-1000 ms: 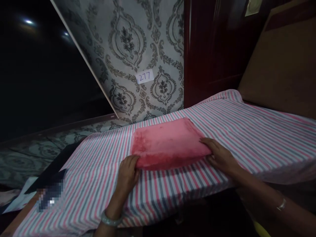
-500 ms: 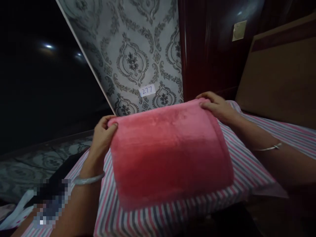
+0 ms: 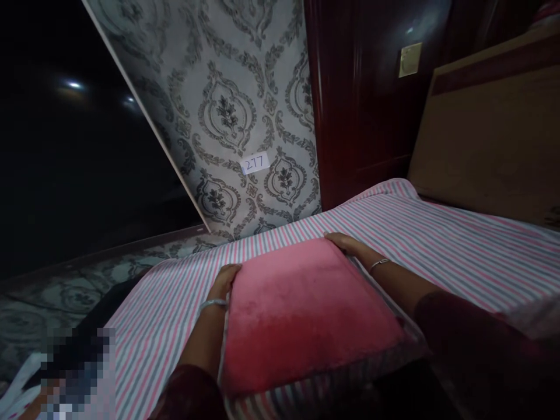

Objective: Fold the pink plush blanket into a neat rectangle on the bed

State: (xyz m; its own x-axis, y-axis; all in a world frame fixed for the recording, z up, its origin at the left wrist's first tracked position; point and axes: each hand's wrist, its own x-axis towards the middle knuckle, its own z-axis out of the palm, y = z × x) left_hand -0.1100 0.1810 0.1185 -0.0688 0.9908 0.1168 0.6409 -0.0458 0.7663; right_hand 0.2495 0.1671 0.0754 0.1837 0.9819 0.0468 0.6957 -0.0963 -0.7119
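A folded pink plush cloth [image 3: 301,309] lies on the striped pink, grey and white sheet [image 3: 437,245], reaching to the near edge. My left hand [image 3: 223,283] grips its far left corner, fingers curled over the edge. My right hand [image 3: 350,246] holds the far right corner, fingers wrapped along the edge. Both wrists wear thin bangles. The cloth's underside is hidden.
A patterned grey and white wall panel [image 3: 236,111] with a "277" label [image 3: 255,163] stands behind the bed. Dark red wood [image 3: 363,105] and a brown headboard [image 3: 490,134] rise at the right. The left side is dark; a blurred patch sits at the lower left.
The pink cloth was lifted off the sheet by its far corners half a second ago. Now it lies flat again, nearer to me, both hands still at its far corners.
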